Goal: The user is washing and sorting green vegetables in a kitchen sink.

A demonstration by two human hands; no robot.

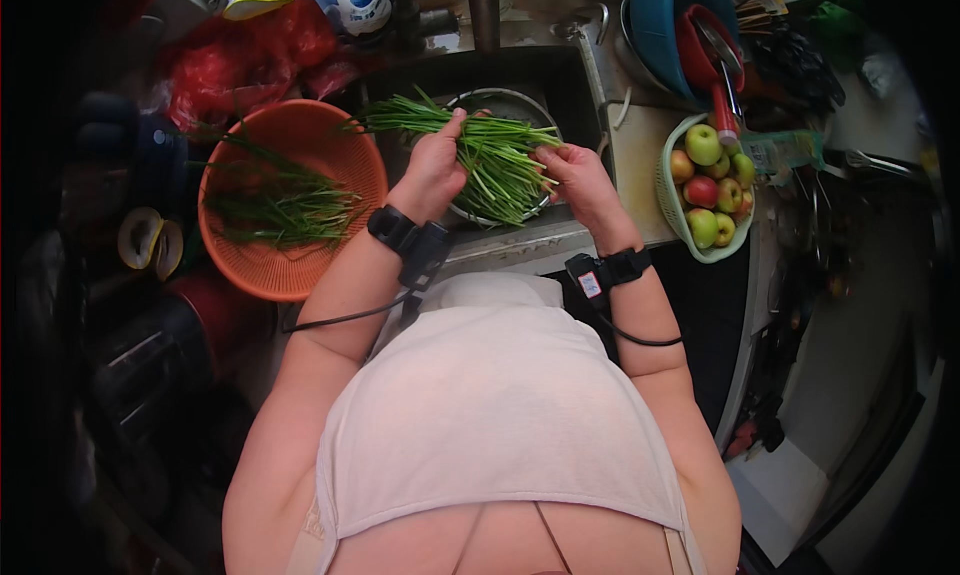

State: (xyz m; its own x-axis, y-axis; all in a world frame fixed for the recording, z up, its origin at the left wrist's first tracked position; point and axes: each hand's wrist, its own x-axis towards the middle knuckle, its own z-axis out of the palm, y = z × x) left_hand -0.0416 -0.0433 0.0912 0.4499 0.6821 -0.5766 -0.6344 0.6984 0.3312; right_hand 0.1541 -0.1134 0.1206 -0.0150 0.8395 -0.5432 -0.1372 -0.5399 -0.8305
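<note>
Over the sink (551,61) my left hand (439,162) is closed around a bunch of green chives or a similar long-leaved vegetable (499,158). The fingers of my right hand (574,173) pinch the pale stem ends at the bunch's right side. Below the bunch, a round metal basin (517,94) stands in the sink, mostly covered by the stalks. To the left, an orange plastic colander (352,143) holds more loose green stalks (300,211). Both wrists wear black straps with small devices and cables.
A pale green basket (667,192) of apples (701,192) sits right of the sink. Behind it are a blue basin (656,42) and a red-handled strainer or ladle (724,106). Red plastic bags (232,64) lie at the back left. The faucet (484,12) rises behind the sink.
</note>
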